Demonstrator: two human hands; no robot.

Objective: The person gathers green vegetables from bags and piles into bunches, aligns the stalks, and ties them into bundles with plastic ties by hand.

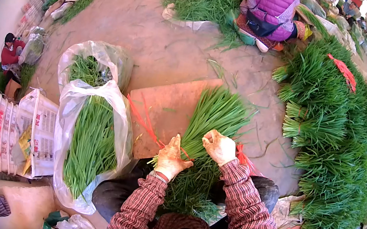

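A bundle of garlic chives (219, 113) lies slantwise in front of me, leaf tips pointing away and stem ends towards me. At its stem end my gloved left hand (170, 160) is closed on the bundle, beside a red tie (185, 154) across the stems. My gloved right hand (220, 147) is closed just over the right side of the bundle, its fingertips pinched together; whatever they hold is too small to make out. Red strings (146, 122) stretch over the brown board (161, 101) to my left hand. More loose greens (190, 194) lie across my lap.
At my left stands an open plastic bag (125, 146) of chives, with another bag (126, 65) behind it. White crates (44, 131) stand farther left. Tied bundles (334, 133) form a large heap on the right. A person in a purple vest (268, 5) sits ahead.
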